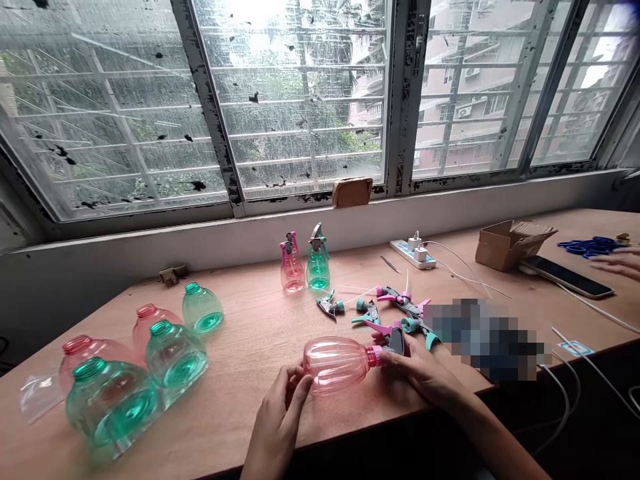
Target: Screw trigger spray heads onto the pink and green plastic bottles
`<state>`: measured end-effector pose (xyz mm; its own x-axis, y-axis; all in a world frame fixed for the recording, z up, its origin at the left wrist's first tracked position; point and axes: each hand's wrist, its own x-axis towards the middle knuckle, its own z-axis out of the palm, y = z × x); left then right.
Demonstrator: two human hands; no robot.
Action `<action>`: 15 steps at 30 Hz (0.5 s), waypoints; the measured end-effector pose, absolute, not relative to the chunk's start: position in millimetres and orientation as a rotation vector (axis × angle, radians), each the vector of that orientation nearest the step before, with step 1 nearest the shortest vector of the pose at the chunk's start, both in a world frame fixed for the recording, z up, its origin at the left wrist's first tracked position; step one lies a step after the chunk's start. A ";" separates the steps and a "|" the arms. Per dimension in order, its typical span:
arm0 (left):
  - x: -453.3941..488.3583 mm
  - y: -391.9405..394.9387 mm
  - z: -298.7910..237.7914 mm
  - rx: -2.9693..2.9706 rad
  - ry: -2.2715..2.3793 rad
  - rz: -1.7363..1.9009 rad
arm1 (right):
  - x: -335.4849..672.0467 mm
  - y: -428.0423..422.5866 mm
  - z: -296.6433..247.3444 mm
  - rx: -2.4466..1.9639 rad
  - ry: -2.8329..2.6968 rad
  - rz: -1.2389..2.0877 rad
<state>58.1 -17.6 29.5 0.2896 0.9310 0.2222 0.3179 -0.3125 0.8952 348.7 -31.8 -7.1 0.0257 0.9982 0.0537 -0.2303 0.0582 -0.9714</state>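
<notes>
A clear pink spray bottle (336,363) lies on its side between my hands near the table's front edge. My left hand (283,410) is closed around its base. My right hand (413,367) grips the neck end, where a pink and grey trigger sprayer head (397,340) sits at the mouth; whether it is screwed on tight I cannot tell. Just beyond lie several loose trigger heads, among them a teal one (369,312) and a pink one (400,299). A pink spray bottle (293,270) and a green spray bottle (319,267) stand upright with heads fitted.
At left stand several headless bottles, including a green one (113,403) and a pink one (150,320), beside a plastic bag (41,395). Toward the right are a power strip (413,255), a cardboard box (505,247), a phone (570,277), cables and another person's hand (620,261).
</notes>
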 end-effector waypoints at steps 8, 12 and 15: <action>51.1 -12.4 12.8 1.842 1.025 1.035 | 346.0 -34.8 -2.0 -0.985 -1.053 1.245; 55.4 -16.4 14.1 1.827 1.116 1.092 | 345.3 -35.5 -0.3 -0.992 -1.071 1.240; 57.6 -18.5 16.4 1.759 1.183 1.110 | 346.2 -37.1 0.4 -1.042 -1.109 1.247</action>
